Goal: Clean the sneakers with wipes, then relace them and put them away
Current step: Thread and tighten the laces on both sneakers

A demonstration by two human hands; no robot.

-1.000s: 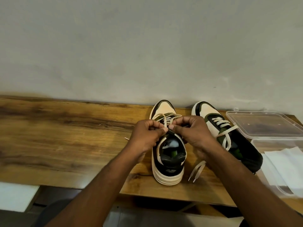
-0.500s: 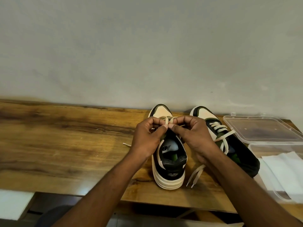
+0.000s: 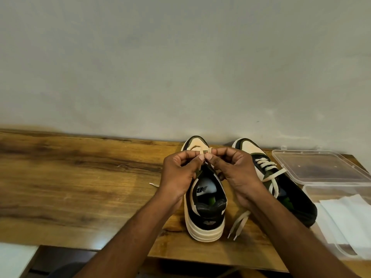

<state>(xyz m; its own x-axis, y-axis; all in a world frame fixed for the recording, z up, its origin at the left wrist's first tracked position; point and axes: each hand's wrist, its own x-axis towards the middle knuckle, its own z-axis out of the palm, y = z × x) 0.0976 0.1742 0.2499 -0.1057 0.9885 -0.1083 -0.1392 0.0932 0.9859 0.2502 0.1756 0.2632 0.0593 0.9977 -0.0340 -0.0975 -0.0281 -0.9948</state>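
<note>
Grey plaster wall [image 3: 180,63] fills the upper half of the view, and below it a wooden tabletop [image 3: 70,183] with dark grain streaks runs from nine o'clock to three. At three o'clock a clear plastic lid [image 3: 319,165] lies flat on the wood; just nearer, at four o'clock, the clear plastic box [image 3: 313,192] holds a stack of white wipes [image 3: 347,219].

Two cream, black and olive sneakers stand side by side near the centre. The left sneaker [image 3: 204,219] lies with its long axis from six to twelve, toe to the wall, heel at the table's near edge. The right sneaker [image 3: 289,189] is laced, its toe towards eleven o'clock and heel towards five, with its lace ends [image 3: 239,223] trailing on the wood.

The left hand [image 3: 178,175] and right hand [image 3: 239,173] meet over the left sneaker's tongue, each pinching the cream lace [image 3: 206,151] between thumb and fingertips, the other fingers curled.
</note>
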